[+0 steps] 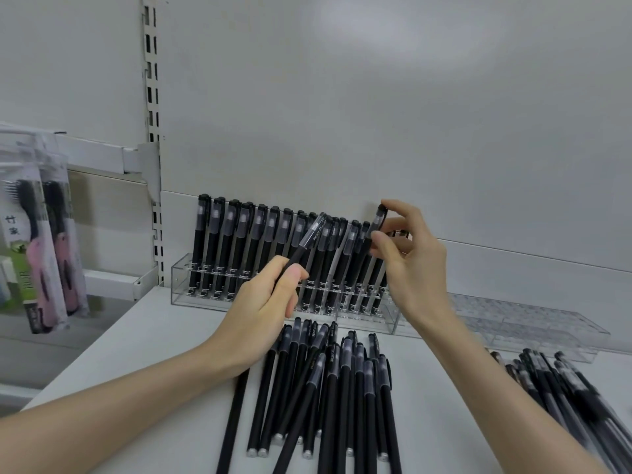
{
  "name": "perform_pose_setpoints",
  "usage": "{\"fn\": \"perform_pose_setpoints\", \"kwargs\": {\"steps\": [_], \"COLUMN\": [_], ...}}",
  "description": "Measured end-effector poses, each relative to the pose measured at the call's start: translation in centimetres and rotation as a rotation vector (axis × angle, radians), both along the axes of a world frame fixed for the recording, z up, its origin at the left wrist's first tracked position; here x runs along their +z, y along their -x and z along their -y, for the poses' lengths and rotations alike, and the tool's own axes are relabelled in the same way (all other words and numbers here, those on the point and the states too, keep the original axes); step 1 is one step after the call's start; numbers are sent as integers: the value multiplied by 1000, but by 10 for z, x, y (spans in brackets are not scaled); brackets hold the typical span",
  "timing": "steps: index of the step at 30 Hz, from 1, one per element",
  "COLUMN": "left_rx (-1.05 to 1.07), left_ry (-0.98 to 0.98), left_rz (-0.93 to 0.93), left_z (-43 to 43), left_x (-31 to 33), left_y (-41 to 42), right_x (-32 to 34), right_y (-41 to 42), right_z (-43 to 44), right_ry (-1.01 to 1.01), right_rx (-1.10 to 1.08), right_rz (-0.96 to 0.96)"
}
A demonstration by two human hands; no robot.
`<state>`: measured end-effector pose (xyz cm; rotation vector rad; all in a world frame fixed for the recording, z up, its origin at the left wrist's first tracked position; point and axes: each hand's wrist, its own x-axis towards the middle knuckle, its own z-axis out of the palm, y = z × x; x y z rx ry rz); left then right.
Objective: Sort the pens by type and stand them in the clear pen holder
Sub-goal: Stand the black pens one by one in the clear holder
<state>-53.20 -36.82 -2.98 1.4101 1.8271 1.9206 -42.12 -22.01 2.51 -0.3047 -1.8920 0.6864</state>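
Upright in the clear acrylic pen holder, slim matte-black pens with smoky caps are ranged, the end pen being pinched at its cap by the right hand, while a slanted pen is gripped by the left hand above loose pens strewn on the white desk.

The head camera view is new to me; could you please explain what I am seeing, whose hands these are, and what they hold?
There is no machine here: a person wears one wide-angle camera on the head, looking down at their own bare hands. The left hand grips a black capped pen by its barrel. The right hand pinches the cap of a second pen at the right end of a row standing in the clear pen holder. On the white shelf lies a loose pile of matching black pens, with a separate pile at far right. Packaged goods are at left.
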Motion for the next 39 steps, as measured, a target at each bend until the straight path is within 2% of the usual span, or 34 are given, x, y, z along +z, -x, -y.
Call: {"fn": "perform_pose_setpoints", "kwargs": {"steps": [4,13,19,22,25,32,34,36,39], "left_rx": [-11,-29,-48,-84,-128,-173,-156,-86,92], "left_ry": [8,14,37,43,42,80,102,119,148], "left_rz": [-6,-1,-5,-11,-45,-57,-92,-180,-475], "left_z": [-1,-1,0,0,2,4,5,4,3], "left_x": [-1,-1,-2,-2,0,3,3,1,-4], "left_y": [-1,0,3,0,-6,-9,-10,-8,2], "right_x": [-2,1,3,6,1,3,4,7,16], "right_y": [4,1,-4,-9,-7,-5,-8,-10,-17], "right_z": [-6,-16,-9,12,30,33,33,31,20], "right_ry": [-43,-20,-55,53,209,375,375,339,240], "right_rx": [-28,-12,-108,46,273,416,433,362,163], "right_rz": [112,221,247,146,141,71,92,70,-4]}}
